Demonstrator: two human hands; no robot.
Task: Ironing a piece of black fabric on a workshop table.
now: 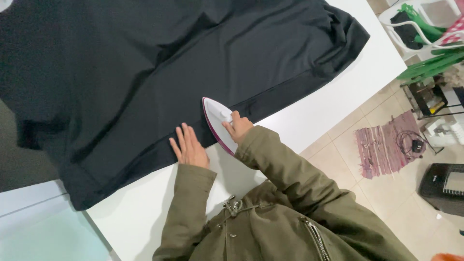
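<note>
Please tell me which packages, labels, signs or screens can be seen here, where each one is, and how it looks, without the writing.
No package, label or sign shows clearly.
Dark box-like device: on the tiled floor at the right edge, black, with a pale grey rectangular panel on top that may be a screen; too small to be sure.

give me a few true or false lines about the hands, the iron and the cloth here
1. The right hand grips the iron. True.
2. The left hand lies flat on the dark cloth. True.
3. The iron stands upright off the cloth. False: it lies sole down at the cloth's edge.
4. The cloth is white. False: it is dark, on a white table.
5. A pink rug lies on the floor. True.
</note>
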